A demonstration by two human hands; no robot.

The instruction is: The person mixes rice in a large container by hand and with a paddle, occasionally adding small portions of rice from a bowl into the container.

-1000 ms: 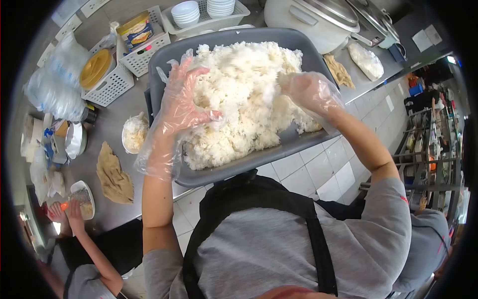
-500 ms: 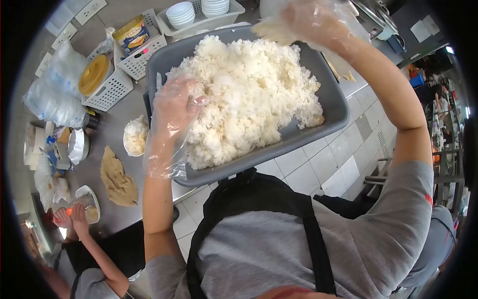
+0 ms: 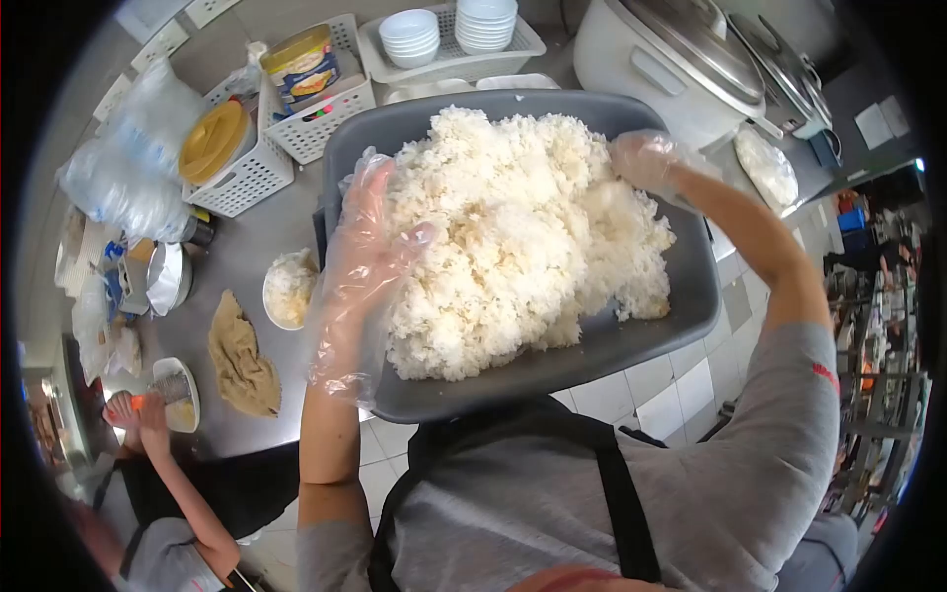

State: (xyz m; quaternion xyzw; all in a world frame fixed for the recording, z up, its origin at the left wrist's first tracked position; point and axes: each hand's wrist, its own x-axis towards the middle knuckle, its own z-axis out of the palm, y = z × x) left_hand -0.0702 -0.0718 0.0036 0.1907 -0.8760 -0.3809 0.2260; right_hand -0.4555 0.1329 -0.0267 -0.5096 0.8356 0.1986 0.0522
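Observation:
A large heap of cooked white rice [image 3: 503, 247] fills most of a deep grey plastic tub [image 3: 454, 403]. My left hand [image 3: 373, 242], in a loose clear plastic glove, is at the heap's left side. Its fingers are spread, with the thumb against the rice, and nothing is gripped. Also gloved in clear plastic, my right hand [image 3: 646, 161] reaches to the heap's far right edge, inside the tub's rim. Its fingertips are blurred and partly hidden, so I cannot see whether they hold rice.
Left of the tub are a small bowl of rice [image 3: 290, 289], a crumpled brown cloth [image 3: 240, 355] and white baskets [image 3: 237, 183]. Stacked bowls [image 3: 409, 37] and a large cooker [image 3: 631, 64] stand behind. A co-worker's hands [image 3: 138, 412] hold something orange at a grater [image 3: 176, 388].
My right hand has come down from above the tub's far right corner to the rice; the blurred pale mass by it no longer shows. My left hand's fingers have spread. The view has shifted.

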